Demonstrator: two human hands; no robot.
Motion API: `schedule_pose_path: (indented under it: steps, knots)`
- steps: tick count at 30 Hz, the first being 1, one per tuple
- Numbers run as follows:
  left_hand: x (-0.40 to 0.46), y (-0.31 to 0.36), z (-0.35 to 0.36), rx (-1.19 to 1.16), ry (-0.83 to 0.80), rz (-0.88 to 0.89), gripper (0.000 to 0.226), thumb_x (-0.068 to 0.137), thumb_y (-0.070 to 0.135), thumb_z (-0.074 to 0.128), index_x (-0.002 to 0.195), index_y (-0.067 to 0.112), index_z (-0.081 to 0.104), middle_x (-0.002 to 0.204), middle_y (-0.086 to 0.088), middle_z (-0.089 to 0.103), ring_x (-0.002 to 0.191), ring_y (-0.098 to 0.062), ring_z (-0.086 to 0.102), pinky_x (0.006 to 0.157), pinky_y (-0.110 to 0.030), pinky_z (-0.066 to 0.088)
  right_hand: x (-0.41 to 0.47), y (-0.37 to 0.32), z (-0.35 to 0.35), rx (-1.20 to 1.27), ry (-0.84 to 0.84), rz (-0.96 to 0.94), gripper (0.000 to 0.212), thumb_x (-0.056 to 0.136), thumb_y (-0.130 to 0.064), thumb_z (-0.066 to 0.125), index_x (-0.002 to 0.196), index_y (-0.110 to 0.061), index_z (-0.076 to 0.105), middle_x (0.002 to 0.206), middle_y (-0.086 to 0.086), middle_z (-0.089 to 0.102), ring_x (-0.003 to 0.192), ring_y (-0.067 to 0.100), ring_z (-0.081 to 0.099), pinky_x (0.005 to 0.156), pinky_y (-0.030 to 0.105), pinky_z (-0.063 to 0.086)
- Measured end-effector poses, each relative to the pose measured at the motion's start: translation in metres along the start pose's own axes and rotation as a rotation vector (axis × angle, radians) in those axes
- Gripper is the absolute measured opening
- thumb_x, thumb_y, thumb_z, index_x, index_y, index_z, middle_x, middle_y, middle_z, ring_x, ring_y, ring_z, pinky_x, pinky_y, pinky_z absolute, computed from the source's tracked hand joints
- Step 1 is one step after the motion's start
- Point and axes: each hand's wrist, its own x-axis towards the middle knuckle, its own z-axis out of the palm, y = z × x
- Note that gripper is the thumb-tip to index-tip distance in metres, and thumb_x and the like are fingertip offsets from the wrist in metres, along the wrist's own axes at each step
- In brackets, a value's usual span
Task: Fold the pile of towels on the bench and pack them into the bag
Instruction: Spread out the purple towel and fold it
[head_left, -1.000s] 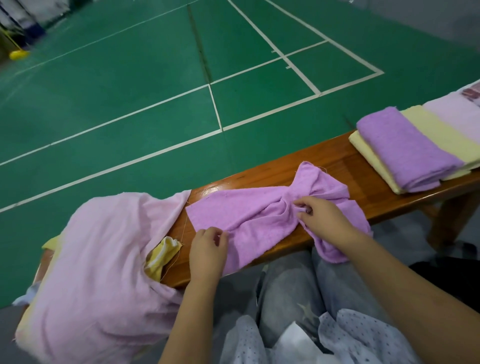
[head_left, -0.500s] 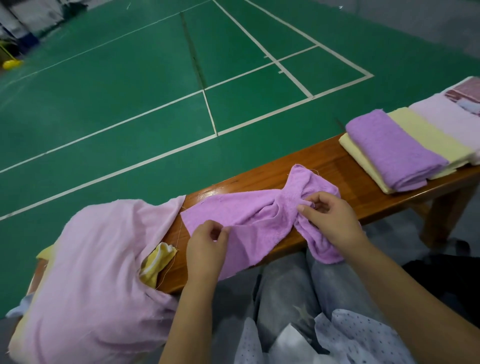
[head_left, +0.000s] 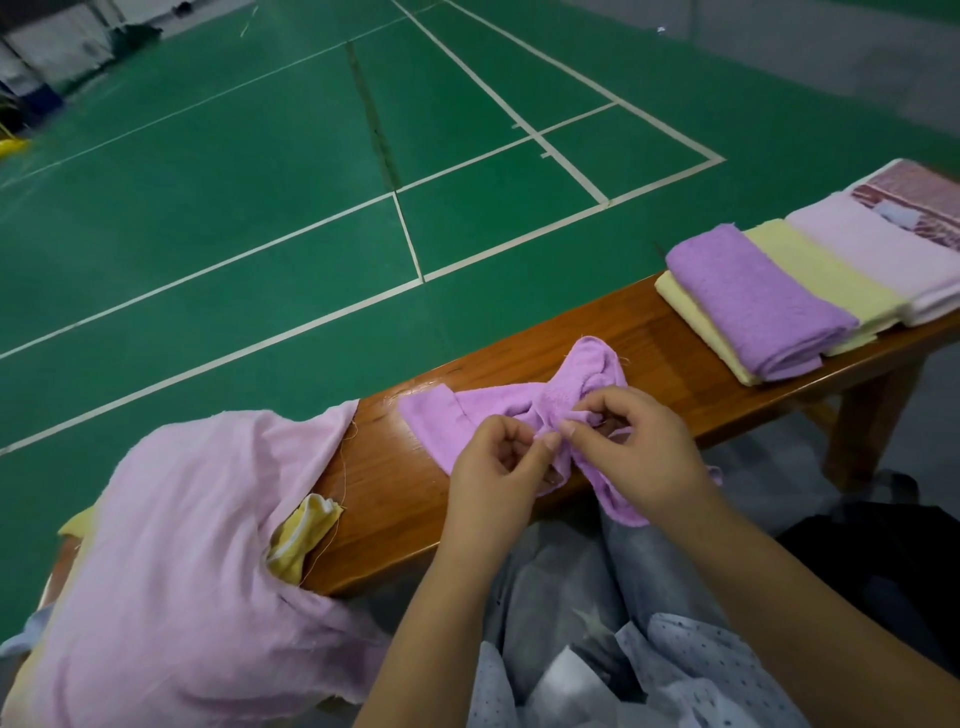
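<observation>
Pinching bunched purple terry towel (head_left: 519, 410) with left hand (head_left: 493, 462) and right hand (head_left: 639, 447); I reckon its overhanging end could drag it off the wooden bench (head_left: 395, 499).

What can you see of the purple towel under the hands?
The purple towel looks like soft terry cloth. It lies unfolded and bunched at its middle on the wooden bench, one end flat toward the pink bag, the other drooping over the near edge. The left hand and right hand both pinch its gathered middle.

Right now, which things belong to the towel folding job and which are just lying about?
Job: purple towel, left hand, right hand, folded towels, pink cloth heap, bench.
Lying about: yellow object on the court, dark item on the floor.
</observation>
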Motion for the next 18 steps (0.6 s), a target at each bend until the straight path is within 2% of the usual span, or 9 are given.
schedule_pose_path:
  steps: [3,6,8,10,12,14,18]
  knots:
    - [-0.002,0.003,0.001,-0.049,0.009,-0.009,0.011,0.091,0.021,0.064,0.091,0.01,0.06,0.081,-0.006,0.07,0.073,-0.013,0.07,0.063,-0.021,0.057,-0.003,0.003,-0.001,0.065,-0.005,-0.047,0.005,0.086,-0.02,0.067,0.09,-0.017,0.068,0.082,-0.006,0.062,0.072,0.006,0.057,0.065,0.011,0.043]
    - [-0.003,0.005,0.002,-0.071,0.013,-0.014,0.008,0.091,0.019,0.064,0.093,0.011,0.061,0.082,-0.003,0.07,0.074,-0.011,0.07,0.063,-0.018,0.055,-0.006,0.005,0.0,0.064,-0.037,-0.045,0.011,0.088,-0.019,0.066,0.096,-0.014,0.071,0.079,-0.012,0.061,0.069,0.002,0.057,0.065,0.003,0.041]
    - [-0.004,0.005,0.002,-0.077,0.016,-0.014,0.009,0.091,0.019,0.064,0.093,0.011,0.062,0.081,-0.002,0.07,0.073,-0.01,0.07,0.062,-0.017,0.055,-0.007,0.002,-0.001,0.056,-0.039,-0.051,0.01,0.088,-0.019,0.065,0.096,-0.016,0.07,0.079,-0.012,0.062,0.069,0.001,0.057,0.065,0.003,0.041]
    - [-0.005,0.006,0.002,-0.091,0.012,-0.011,0.01,0.091,0.019,0.064,0.093,0.01,0.062,0.08,-0.002,0.07,0.072,-0.009,0.07,0.063,-0.018,0.055,-0.007,0.0,-0.003,0.054,-0.055,-0.043,0.011,0.089,-0.018,0.064,0.099,-0.017,0.069,0.086,-0.004,0.065,0.077,0.006,0.06,0.072,0.008,0.046]
    - [-0.006,0.006,0.003,-0.106,0.001,-0.016,0.012,0.091,0.02,0.064,0.094,0.009,0.063,0.08,-0.003,0.071,0.073,-0.009,0.07,0.064,-0.019,0.056,-0.007,-0.003,-0.004,0.019,-0.055,-0.021,0.016,0.09,-0.018,0.063,0.105,-0.015,0.069,0.096,0.001,0.066,0.09,0.013,0.061,0.083,0.026,0.053]
    - [-0.007,0.006,0.004,-0.123,-0.006,-0.018,0.012,0.091,0.019,0.064,0.094,0.007,0.063,0.081,-0.003,0.072,0.074,-0.01,0.071,0.065,-0.02,0.056,-0.007,-0.004,-0.005,0.0,0.001,-0.028,0.017,0.088,-0.018,0.066,0.105,-0.014,0.07,0.1,0.001,0.061,0.095,0.016,0.06,0.084,0.033,0.054]
    - [-0.006,0.007,0.005,-0.138,-0.007,-0.024,0.012,0.091,0.018,0.064,0.095,0.007,0.063,0.083,-0.006,0.072,0.074,-0.012,0.071,0.069,-0.023,0.058,-0.007,-0.004,-0.007,-0.105,0.062,-0.079,0.019,0.087,-0.018,0.068,0.104,-0.015,0.072,0.102,-0.005,0.053,0.096,0.012,0.053,0.078,0.018,0.047]
